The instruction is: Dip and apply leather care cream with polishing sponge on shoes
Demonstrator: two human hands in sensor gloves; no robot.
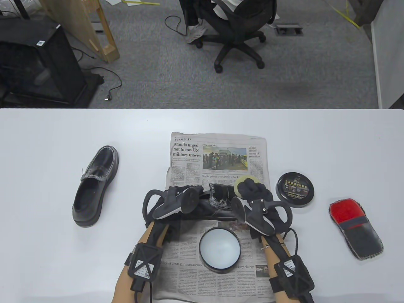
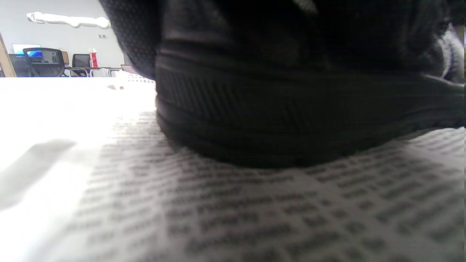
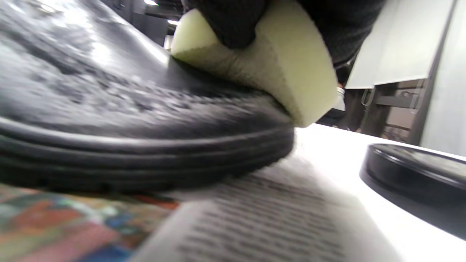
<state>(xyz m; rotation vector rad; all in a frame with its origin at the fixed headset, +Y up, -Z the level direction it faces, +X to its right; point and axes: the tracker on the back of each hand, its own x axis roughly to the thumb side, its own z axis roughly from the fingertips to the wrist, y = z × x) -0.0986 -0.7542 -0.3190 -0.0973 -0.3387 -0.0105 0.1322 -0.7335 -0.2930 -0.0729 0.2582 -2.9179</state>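
Observation:
A black leather shoe (image 1: 217, 205) lies on its sole across the newspaper (image 1: 217, 157), toe to the right. My left hand (image 1: 172, 197) grips its heel end; the heel and sole (image 2: 291, 120) fill the left wrist view. My right hand (image 1: 252, 191) holds a pale yellow polishing sponge (image 1: 243, 181) and presses it on the toe; the right wrist view shows the sponge (image 3: 287, 72) on the shoe's toe (image 3: 127, 105). The open tin of cream (image 1: 219, 249) stands on the paper just in front of the shoe. A second black shoe (image 1: 94, 186) lies at the left.
The tin's black lid (image 1: 295, 189) lies right of the newspaper, also in the right wrist view (image 3: 415, 167). A red and black polishing mitt (image 1: 355, 228) lies at the far right. Beyond the table's far edge (image 1: 202, 109) are carpet and an office chair (image 1: 235, 28).

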